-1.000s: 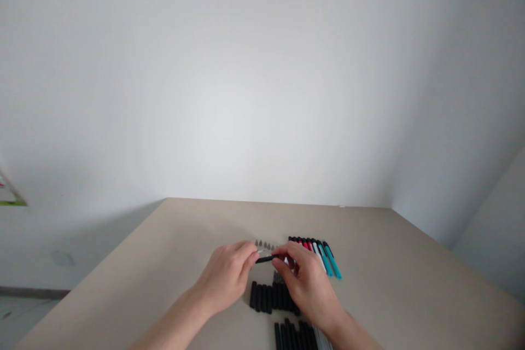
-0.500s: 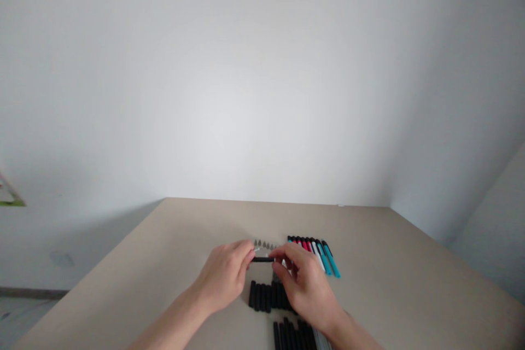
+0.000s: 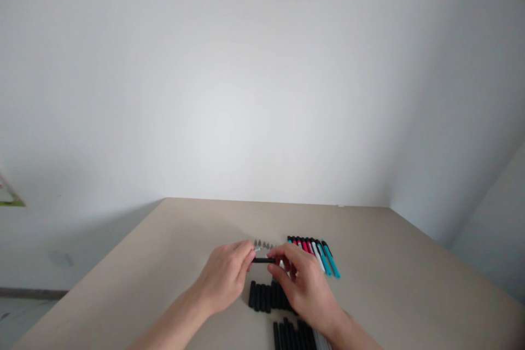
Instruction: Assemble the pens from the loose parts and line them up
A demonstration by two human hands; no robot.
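Pinching a slim black tube (image 3: 263, 260) by its ends in the head view, your left hand (image 3: 225, 274) and right hand (image 3: 307, 283) hold it level between closed fingertips, over the table (image 3: 184, 235); short black cylinders (image 3: 260, 296) lie nearer you, colored pens (image 3: 328, 260) beyond your right hand.

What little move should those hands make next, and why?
Probably a gentle push by the right hand along the black tube, while the left hand steadies it: the left holds one end and the right's fingertips are at the other. How the ends fit is hidden.
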